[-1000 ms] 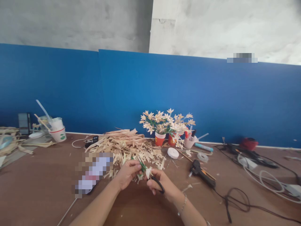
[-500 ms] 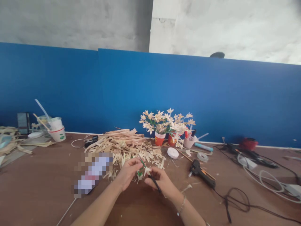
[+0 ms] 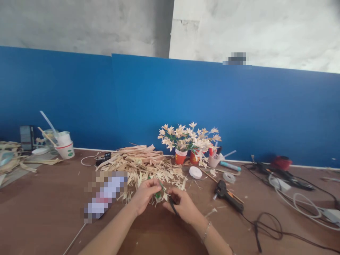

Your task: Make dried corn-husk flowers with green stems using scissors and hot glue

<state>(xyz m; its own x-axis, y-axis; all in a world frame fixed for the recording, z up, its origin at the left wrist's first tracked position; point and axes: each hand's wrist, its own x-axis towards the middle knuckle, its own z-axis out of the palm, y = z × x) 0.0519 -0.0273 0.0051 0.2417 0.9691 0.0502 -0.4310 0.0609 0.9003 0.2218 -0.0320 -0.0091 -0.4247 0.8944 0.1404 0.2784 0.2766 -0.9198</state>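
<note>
My left hand (image 3: 145, 196) pinches a thin green flower stem (image 3: 162, 186) between thumb and fingertips, in front of the pile of dry strips. A small pale flower (image 3: 165, 196) sits beside the stem, between my two hands. Fingers of my right hand (image 3: 183, 204) are closed around a slim black tool (image 3: 174, 206), whose tip points toward the flower; its exact kind is too small to tell. Green bits (image 3: 158, 194) show just below the left fingertips.
Behind my hands lies a heap of dry pale husk strips (image 3: 140, 159). Pale flowers (image 3: 190, 136) stand in red paper cups (image 3: 180, 157). A glue gun (image 3: 225, 196) with its cord rests at right, a blurred phone-like object (image 3: 106, 194) at left. A blue partition (image 3: 170, 95) borders the table.
The pale flower has tipped and shows less between my hands. The black tool has swung slightly, its lower end shifting left. Both hands stay almost in place.
</note>
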